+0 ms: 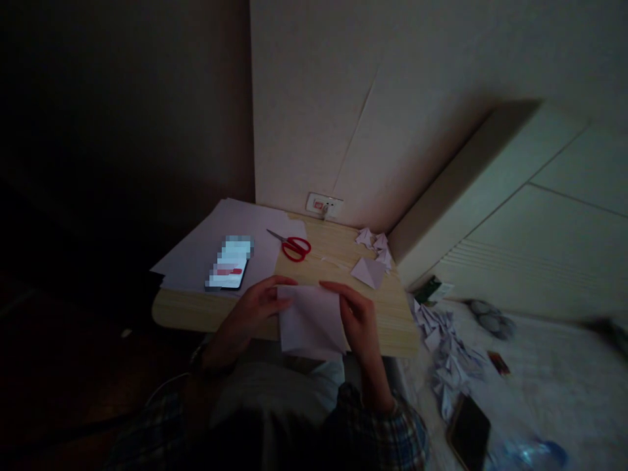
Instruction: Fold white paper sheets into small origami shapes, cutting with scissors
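Note:
A square sheet of white paper [311,322] with a faint diagonal crease is held up at the front edge of the small wooden table. On its left side, my left hand [255,304] grips the upper corner between thumb and fingers. My right hand [357,317] pinches the opposite upper corner, its forefinger along the top edge. Beyond the hands lie red-handled scissors [294,247], partly on a stack of white paper [196,242]. A folded white paper piece [369,271] rests to the right on the table, near several smaller folded paper shapes [380,243].
A phone with a lit screen [228,263] lies on the paper stack. A wall socket [324,205] sits behind the table. On the bed [564,366] at right are many folded papers [449,356], a dark phone-like object [470,432] and a grey round-lobed item [490,318].

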`<action>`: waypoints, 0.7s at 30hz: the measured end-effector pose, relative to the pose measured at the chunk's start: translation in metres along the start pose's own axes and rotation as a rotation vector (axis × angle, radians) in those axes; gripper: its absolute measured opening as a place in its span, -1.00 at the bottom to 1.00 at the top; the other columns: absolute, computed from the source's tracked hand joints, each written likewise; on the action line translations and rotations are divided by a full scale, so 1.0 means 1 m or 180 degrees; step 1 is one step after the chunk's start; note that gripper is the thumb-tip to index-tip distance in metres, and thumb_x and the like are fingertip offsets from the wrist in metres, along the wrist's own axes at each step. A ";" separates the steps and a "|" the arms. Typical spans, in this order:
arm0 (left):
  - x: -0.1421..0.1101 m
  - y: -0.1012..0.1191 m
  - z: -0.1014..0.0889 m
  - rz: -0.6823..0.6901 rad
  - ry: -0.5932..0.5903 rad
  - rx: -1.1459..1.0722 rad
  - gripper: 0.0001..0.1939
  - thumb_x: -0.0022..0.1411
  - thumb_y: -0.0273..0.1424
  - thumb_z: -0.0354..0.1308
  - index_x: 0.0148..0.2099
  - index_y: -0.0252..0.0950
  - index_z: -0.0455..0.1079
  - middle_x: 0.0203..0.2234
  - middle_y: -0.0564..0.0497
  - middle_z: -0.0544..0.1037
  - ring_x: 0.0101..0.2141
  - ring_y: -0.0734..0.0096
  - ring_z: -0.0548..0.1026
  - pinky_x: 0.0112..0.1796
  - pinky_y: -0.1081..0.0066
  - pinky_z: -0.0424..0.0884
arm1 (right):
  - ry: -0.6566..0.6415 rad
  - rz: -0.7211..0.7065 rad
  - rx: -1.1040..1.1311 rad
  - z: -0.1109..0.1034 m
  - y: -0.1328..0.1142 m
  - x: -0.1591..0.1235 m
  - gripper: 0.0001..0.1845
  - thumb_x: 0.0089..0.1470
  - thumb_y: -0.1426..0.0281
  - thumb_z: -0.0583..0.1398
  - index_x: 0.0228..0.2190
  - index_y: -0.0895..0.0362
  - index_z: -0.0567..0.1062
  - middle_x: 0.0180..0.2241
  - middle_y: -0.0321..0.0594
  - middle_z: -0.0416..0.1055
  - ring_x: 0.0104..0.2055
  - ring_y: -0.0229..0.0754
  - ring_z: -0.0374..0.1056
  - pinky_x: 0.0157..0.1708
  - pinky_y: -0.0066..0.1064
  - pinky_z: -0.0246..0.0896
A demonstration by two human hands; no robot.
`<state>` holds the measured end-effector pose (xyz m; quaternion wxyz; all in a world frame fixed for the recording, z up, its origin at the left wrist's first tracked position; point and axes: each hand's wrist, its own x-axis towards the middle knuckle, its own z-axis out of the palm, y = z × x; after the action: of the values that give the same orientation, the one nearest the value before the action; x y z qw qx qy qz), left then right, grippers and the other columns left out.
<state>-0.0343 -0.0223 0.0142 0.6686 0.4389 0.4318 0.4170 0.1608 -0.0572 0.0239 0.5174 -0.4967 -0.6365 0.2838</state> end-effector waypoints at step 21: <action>0.011 -0.009 -0.010 0.0522 0.0613 -0.1066 -0.66 -0.05 -0.27 0.38 -0.21 -0.29 0.48 -0.35 0.00 0.62 -0.33 0.32 0.56 -0.32 0.43 0.48 | 0.0164 0.0832 0.0185 0.014 0.002 0.003 -0.79 0.07 0.22 0.19 -0.44 0.10 0.38 -0.62 -0.31 0.44 -0.55 -0.20 0.42 -0.52 -0.45 0.25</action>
<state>-0.0387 -0.0122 0.0010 0.6517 0.3134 0.3812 0.5760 0.1479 -0.0517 0.0191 0.5064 -0.5673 -0.5443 0.3542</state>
